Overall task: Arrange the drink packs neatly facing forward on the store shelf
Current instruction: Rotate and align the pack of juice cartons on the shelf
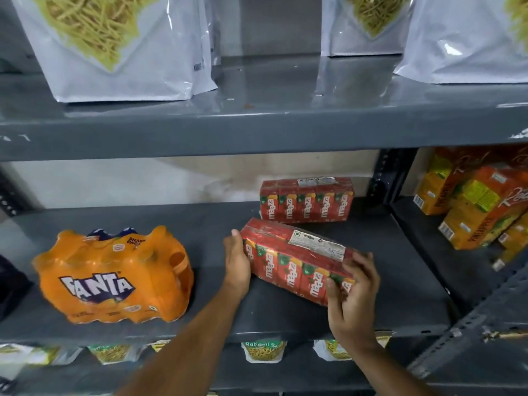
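Observation:
A red Maaza drink pack [294, 261] lies skewed on the grey middle shelf [285, 315], its right end nearer the front. My left hand [236, 264] presses flat against its left end. My right hand [353, 292] grips its right front corner, fingers over the top. A second red Maaza pack [306, 200] stands upright and square behind it, near the back wall. At the shelf's left an orange shrink-wrapped Fanta pack [114, 277] sits with its label toward me.
White snack bags [120, 47] stand on the shelf above. Orange juice cartons [480, 201] fill the neighbouring bay on the right, behind a slotted upright [383, 178]. Snack pouches [264, 351] show on the shelf below. A dark item [11, 284] sits at far left.

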The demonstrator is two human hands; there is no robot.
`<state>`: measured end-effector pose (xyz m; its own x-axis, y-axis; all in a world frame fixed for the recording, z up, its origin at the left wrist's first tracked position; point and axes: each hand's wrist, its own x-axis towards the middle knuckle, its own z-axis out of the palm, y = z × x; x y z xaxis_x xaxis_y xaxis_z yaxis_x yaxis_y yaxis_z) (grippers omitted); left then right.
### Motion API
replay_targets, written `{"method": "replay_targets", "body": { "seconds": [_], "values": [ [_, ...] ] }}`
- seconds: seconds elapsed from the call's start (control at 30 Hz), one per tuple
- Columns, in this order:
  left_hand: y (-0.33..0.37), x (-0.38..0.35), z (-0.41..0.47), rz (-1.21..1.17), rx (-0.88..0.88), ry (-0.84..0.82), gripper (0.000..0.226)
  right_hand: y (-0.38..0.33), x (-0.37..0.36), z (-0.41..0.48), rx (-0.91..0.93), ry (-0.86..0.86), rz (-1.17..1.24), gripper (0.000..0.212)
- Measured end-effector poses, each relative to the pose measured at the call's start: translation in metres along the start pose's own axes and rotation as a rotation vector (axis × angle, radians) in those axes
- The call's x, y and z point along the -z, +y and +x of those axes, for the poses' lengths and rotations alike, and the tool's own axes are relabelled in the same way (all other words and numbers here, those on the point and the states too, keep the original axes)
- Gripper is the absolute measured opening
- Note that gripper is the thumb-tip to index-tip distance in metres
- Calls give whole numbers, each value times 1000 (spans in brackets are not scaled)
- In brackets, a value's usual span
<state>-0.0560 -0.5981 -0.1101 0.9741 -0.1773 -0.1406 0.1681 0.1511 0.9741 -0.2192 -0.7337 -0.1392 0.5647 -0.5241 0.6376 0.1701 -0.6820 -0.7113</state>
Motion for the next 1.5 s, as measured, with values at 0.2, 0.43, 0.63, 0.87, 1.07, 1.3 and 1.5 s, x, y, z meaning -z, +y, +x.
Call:
{"method": "replay_targets", "body": {
  "seconds": [0.2,0.43,0.63,0.87,1.07,1.3,1.5],
  "values": [
    [12,8,11,19,-18,-96,41,-6,0,-6,-79,26,140,61],
    [19,0,-4,4,19,-111,27,-7,8,24,-538,68,481,48],
    [2,-18,-44,-84,-31,-50,10,30,26,78,-602,-55,476,39],
    [5,-16,-53,-71,-67,-77,14,34,30,82,-614,-142,540,24],
    [5,-16,-60,-82,-28,-101,16,36,41,71,-641,-104,525,20],
    [-7,-16,-76,-71,-41,-163,25,42,61,54,-618,-67,566,23],
    [-9,-16,-77,-53,-40,-144,25,37,63,48,-597,-70,625,19]
  ]
}}
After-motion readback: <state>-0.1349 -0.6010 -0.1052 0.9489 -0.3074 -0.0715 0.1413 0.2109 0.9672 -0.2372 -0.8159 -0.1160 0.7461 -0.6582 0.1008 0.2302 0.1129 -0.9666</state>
